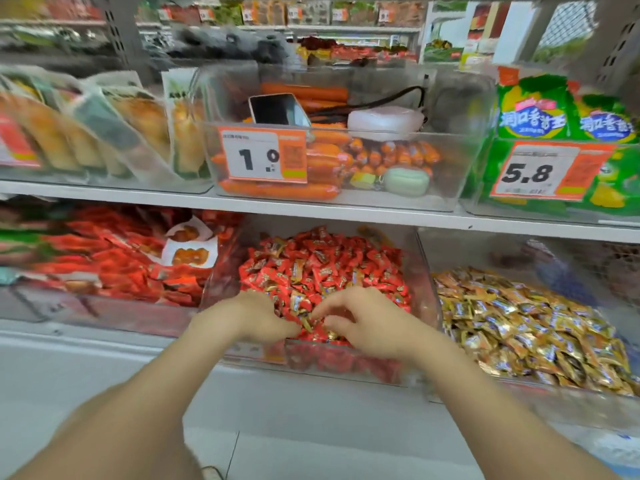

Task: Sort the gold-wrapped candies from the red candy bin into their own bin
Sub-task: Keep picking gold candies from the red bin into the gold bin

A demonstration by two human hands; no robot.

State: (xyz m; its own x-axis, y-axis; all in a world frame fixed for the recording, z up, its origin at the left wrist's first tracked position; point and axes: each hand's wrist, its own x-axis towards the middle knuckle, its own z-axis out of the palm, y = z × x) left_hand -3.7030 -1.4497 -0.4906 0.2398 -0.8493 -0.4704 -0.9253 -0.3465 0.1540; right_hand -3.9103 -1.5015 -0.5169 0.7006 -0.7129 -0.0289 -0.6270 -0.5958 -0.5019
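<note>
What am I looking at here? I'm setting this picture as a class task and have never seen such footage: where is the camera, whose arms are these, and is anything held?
It is one picture from a wide-angle camera worn on a person's head, looking forward and down, so the bare arms are the wearer's own; no machine is involved. At a shop shelf, the left hand and right hand reach into a clear bin of red candies with gold-wrapped candies mixed in. Their fingertips meet near a gold one at the front, but blur hides whether either grips it. The gold candy bin stands to the right. Above, another bin holds orange sausages and a phone.
</note>
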